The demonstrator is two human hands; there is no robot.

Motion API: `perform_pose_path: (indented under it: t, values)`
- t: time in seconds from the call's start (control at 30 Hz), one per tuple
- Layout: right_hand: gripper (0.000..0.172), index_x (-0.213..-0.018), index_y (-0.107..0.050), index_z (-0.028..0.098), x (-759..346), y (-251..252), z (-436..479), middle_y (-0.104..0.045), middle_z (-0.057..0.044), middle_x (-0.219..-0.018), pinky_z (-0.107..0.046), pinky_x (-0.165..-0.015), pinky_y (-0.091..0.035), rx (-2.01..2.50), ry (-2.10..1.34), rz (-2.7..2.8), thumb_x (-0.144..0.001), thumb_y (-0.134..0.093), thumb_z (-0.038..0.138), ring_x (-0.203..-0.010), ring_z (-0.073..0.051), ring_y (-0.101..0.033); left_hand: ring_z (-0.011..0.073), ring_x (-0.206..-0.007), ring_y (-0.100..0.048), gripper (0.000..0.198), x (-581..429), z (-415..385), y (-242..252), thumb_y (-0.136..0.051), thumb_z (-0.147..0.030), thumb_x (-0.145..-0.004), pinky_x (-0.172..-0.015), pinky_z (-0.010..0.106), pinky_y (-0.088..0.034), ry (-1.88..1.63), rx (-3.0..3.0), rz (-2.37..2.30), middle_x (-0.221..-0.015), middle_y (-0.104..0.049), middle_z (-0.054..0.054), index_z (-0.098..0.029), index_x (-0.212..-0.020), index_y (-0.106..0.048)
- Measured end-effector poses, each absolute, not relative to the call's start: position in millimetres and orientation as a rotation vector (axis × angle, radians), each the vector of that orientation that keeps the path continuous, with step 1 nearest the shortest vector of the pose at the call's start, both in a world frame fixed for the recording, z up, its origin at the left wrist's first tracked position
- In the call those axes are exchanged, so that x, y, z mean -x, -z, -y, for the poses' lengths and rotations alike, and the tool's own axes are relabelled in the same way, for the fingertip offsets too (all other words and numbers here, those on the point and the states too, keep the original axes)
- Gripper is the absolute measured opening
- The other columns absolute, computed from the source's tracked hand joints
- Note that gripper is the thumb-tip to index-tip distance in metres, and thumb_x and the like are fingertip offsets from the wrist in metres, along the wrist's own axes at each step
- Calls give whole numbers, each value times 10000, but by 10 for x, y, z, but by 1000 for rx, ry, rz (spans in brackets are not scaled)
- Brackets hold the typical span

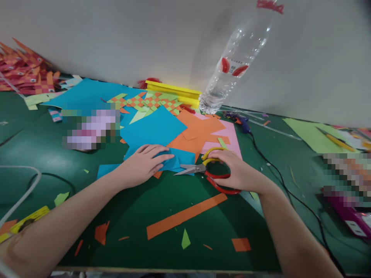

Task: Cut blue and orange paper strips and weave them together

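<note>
My left hand [146, 160] lies with its fingers stretched over small pieces of blue paper [185, 155], pressing on them. Its thumb and part of the paper underneath are hard to make out. My right hand [232, 164] grips scissors [199, 168] with a yellow and a red handle loop. Their blades are parted, pointing left, close to the lower edge of the blue paper. Behind the hands a larger blue sheet [155, 129] overlaps orange paper [199, 127] and a pink sheet [235, 135]. An orange strip [187, 216] lies in front of the hands.
A plastic bottle [228, 69] stands near the wall, beside a folded yellow strip [174, 90]. Woven green and orange paper fish [145, 102] lie at the back. A glue gun [242, 121] trails a black cord at right, near a yellow craft knife [337, 141]. Paper scraps are scattered about.
</note>
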State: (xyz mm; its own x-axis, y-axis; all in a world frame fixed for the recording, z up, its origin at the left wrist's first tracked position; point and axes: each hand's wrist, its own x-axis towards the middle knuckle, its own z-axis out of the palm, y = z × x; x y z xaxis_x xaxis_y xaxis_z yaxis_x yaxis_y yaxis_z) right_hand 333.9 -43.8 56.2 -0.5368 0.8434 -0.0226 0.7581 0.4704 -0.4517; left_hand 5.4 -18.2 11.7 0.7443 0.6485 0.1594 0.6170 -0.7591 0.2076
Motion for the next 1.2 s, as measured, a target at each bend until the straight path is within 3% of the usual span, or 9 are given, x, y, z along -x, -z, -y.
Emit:
perform_pose_path:
  t: [0.4, 0.67, 0.8, 1.03, 1.2]
  values:
    - [446, -1176, -560, 281, -3276, -543, 436, -583, -59, -1293, -487, -1041, -408, 1269, -562, 2539, -739, -651, 264, -1237, -278, -510, 251, -1349, -343, 410, -56, 191, -147, -307, -202, -1004, -1053, 441, -309, -256, -2801, -1031, -1461, -416, 29, -334, -1333, -513]
    - [443, -1177, -552, 258, -3451, -633, 412, -605, -82, -1254, -484, -998, -441, 1404, -446, 2529, -749, -646, 325, -1190, -302, -550, 226, -1351, -342, 411, -65, 184, -116, -278, -326, -1029, -1076, 397, -278, -247, -2790, -1067, -1471, -420, 26, -269, -1420, -388]
    - [468, -1189, -533, 256, -3472, -623, 413, -596, -83, -1265, -481, -1006, -434, 1413, -432, 2532, -739, -652, 308, -1201, -300, -540, 231, -1337, -366, 418, -71, 178, -122, -303, -396, -1021, -1069, 406, -288, -270, -2774, -1065, -1452, -442, 52, -233, -1392, -409]
    - [478, -1177, -543, 270, -3355, -562, 425, -579, -61, -1289, -494, -1055, -390, 1304, -547, 2545, -716, -671, 264, -1244, -289, -505, 232, -1333, -372, 365, -60, 169, -109, -338, -368, -1017, -1058, 409, -304, -305, -2773, -1043, -1434, -458, 45, -256, -1342, -460]
    - [483, -1185, -535, 274, -3294, -509, 414, -584, -61, -1273, -506, -1066, -382, 1230, -539, 2539, -721, -668, 249, -1255, -287, -489, 234, -1352, -339, 375, -62, 177, -126, -309, -286, -1025, -1060, 421, -295, -271, -2801, -1033, -1458, -422, 16, -341, -1365, -455]
